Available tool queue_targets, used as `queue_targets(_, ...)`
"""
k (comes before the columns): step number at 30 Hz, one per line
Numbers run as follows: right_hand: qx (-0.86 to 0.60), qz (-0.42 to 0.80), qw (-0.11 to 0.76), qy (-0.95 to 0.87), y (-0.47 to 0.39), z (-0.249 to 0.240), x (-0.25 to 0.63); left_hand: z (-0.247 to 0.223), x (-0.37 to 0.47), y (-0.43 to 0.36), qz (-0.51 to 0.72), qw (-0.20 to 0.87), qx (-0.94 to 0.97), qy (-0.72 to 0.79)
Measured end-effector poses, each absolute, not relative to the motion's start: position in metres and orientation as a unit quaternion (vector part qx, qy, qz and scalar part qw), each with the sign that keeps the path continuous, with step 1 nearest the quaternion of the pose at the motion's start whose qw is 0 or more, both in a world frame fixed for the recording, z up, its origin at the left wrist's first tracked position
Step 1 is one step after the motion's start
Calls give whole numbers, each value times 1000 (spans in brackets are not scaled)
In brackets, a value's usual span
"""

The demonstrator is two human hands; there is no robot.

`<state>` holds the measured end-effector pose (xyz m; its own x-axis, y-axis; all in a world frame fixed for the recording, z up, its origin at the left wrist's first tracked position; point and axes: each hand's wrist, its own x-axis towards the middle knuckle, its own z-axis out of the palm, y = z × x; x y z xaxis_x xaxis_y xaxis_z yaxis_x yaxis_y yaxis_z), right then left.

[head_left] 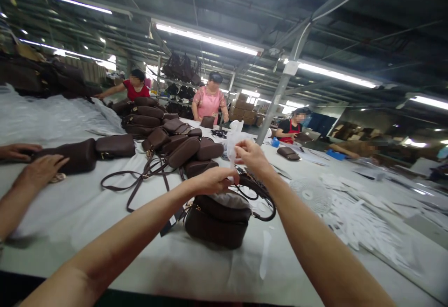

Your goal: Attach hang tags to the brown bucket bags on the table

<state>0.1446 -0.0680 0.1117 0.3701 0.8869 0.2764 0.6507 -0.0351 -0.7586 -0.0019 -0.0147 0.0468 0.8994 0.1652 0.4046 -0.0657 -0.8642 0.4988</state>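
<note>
- Holding the white wrap (231, 143) up with your right hand (253, 158), thumb and fingertips pinched on it; too light a pinch could drop it.
- Left hand (216, 180): fingers drawn narrow at the wrap's lower end; can't tell exactly what they grip. A hard pull between both hands could tear the thin sheet.
- Brown bag (217, 226) sits upright on the table (122, 265), right below your hands, top open. Neither hand visibly steadies its body, so a bump from your forearm could tip it.
- Dark handle (272, 210) loops out beside your right forearm; it could snag your wrist or drag the bag round.
- Loose strip (265, 254) lies near the bag; a sleeve-less arm brushing past could sweep it off.
- Paper strips (364, 227) spread at your right; a draught or elbow might scatter them.
- Bag pile (182, 150) is close behind; its loose strap (119, 187) could tangle if pulled.
- Another person's hand (41, 172) works at your left; reaching wide could mean a knock.
</note>
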Motion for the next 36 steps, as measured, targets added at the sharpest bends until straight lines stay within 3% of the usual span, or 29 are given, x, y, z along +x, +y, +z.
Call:
queue_targets(3, -708, 109, 334, -613, -90, 116, 150, 57, -5, -4, 229, 275, 933, 37)
queue_targets(7, -702, 11, 52, -710, -114, 105, 146, 59, -5, -2, 238, 298, 923, 54)
queue_targets(10, -705, -73, -11, -705, -120, 93, 146, 55, -13, -14, 310, 206, 924, 87)
queue_targets(14, -681, -26, 47, -731, -118, 85, 156, 38, -34, -53, 451, 45, 888, 74)
queue_targets(17, -650, 73, 113, -748, -117, 84, 162, 11, -38, -81, 373, -4, 927, 44)
queue_targets(23, -620, 198, 189, -735, -117, 77, 168, -30, -7, -85, 257, 38, 930, 262)
queue_targets(30, -614, 401, 255, -630, -119, 61, 173, -39, -6, -80, 263, 2, 954, 146)
queue_targets(36, -628, 367, 265, -633, -119, 55, 168, -42, -11, -86, 281, -10, 955, 90)
